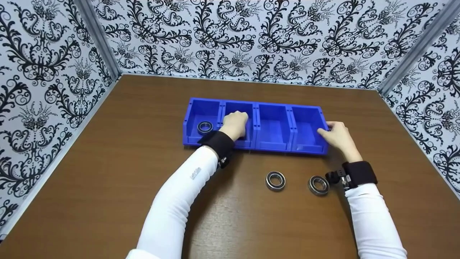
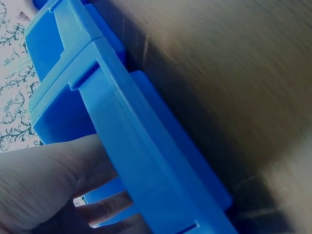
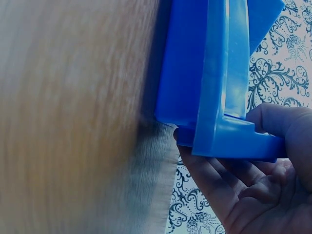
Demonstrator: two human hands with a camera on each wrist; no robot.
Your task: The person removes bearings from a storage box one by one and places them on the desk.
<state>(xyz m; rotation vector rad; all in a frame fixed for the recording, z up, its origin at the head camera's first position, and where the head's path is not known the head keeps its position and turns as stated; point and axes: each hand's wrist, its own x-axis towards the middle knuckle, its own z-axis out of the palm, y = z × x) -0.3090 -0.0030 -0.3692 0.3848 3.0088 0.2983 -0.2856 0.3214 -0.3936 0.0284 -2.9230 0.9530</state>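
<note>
A row of joined blue storage bins (image 1: 274, 126) stands on the brown table. My left hand (image 1: 235, 125) reaches down into the second compartment from the left. The front wall hides its fingertips in the left wrist view, so whether they hold anything is unclear. At the right end, my right hand (image 1: 337, 137) grips the bins' side wall. In the right wrist view its thumb (image 3: 273, 117) lies over the rim, with the fingers on the outer side. One ball bearing (image 1: 199, 127) lies in the leftmost compartment.
Two more ball bearings lie on the table in front of the bins: one bearing (image 1: 268, 181) near the middle, another bearing (image 1: 311, 186) beside the right wrist strap. Patterned panels (image 1: 237, 43) enclose the table (image 1: 107, 162) at the back and sides.
</note>
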